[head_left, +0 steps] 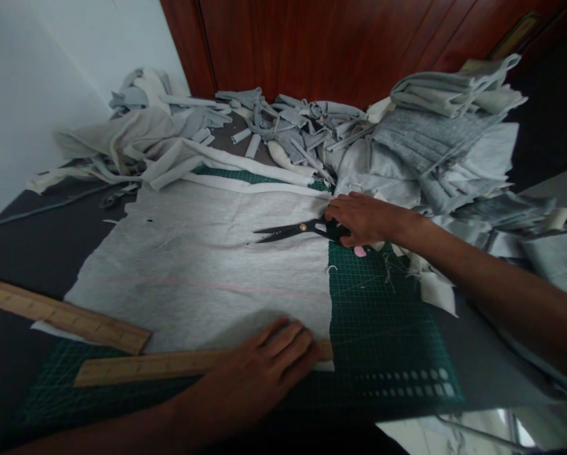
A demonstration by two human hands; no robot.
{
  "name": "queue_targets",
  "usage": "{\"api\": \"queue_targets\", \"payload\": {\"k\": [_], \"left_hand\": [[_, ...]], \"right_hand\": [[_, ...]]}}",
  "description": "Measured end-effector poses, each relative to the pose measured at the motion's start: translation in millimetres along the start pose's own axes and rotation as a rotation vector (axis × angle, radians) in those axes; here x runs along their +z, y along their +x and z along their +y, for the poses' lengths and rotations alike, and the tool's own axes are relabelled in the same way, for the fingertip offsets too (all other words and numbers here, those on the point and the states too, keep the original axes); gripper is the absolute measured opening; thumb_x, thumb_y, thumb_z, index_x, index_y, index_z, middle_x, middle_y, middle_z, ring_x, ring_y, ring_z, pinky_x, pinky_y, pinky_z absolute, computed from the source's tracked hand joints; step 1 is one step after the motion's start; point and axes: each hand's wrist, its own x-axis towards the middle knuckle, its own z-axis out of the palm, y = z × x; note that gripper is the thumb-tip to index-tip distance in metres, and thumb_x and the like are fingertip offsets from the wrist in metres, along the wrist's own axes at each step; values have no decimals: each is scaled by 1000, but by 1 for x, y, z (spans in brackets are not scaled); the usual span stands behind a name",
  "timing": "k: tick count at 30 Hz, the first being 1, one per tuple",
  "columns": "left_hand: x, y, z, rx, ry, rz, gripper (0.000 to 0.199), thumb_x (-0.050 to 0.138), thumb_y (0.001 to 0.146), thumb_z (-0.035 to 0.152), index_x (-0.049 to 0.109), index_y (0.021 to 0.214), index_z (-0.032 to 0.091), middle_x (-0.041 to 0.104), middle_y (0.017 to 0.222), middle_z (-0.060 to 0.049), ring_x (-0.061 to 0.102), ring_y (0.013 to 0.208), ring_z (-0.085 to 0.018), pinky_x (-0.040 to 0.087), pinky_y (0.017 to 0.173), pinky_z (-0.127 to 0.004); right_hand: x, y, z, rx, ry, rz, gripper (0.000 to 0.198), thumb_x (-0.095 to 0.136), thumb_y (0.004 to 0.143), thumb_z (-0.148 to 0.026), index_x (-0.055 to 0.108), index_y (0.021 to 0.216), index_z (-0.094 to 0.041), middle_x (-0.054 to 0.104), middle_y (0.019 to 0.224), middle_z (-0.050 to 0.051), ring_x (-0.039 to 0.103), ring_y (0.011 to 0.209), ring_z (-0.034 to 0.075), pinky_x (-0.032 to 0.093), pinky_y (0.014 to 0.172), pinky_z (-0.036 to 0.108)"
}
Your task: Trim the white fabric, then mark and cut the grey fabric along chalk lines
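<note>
A piece of light grey knit fabric (217,246) lies spread over the green cutting mat (382,316), with a faint pink line across it. My right hand (366,218) is closed around the handles of black scissors (295,231), whose slightly parted blades point left over the fabric. Along the fabric's near edge is a wooden ruler (145,366). My left hand (276,360) is curled over the right part of that ruler, fingers together and the thumb hidden. A second wooden ruler (65,313) lies slanted at the left, overlapping the fabric's near left corner.
Grey fabric strips and scraps (292,123) lie along the back by the red-brown wooden panel (283,44). Folded grey cloth (435,133) is stacked at the back right. Crumpled fabric (126,136) sits at the back left against the white wall (69,69).
</note>
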Motion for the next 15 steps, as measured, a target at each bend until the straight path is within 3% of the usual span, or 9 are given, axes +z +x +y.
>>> {"api": "queue_targets", "payload": {"k": [4,9,12,15], "left_hand": [[5,-1,3,-23,-5,11,37,52,108,23,59,143,15,68,141,-5,58,133,-22,41,119,-37],[9,-3,3,-17,9,-6,39,56,107,24,59,144,15,66,144,-6,57,133,-23,41,119,-38],[8,-3,5,-17,38,28,34,55,107,22,62,140,15,69,139,-5,59,129,-22,41,117,-38],[10,-2,11,-47,50,39,34,53,108,22,62,141,16,71,136,-5,61,126,-22,41,116,-38]], "right_hand": [[-9,1,3,-2,16,-16,27,80,80,-32,73,104,-22,76,107,9,68,97,28,48,92,42],[-30,-23,22,96,82,46,41,84,73,-26,77,112,-18,77,104,8,69,93,25,49,88,41],[-45,-51,30,188,231,53,33,79,78,-25,78,109,-14,79,100,7,69,88,20,48,83,38],[-53,-85,22,249,486,122,27,75,86,-36,77,105,-17,79,97,7,70,83,18,50,79,36]]}}
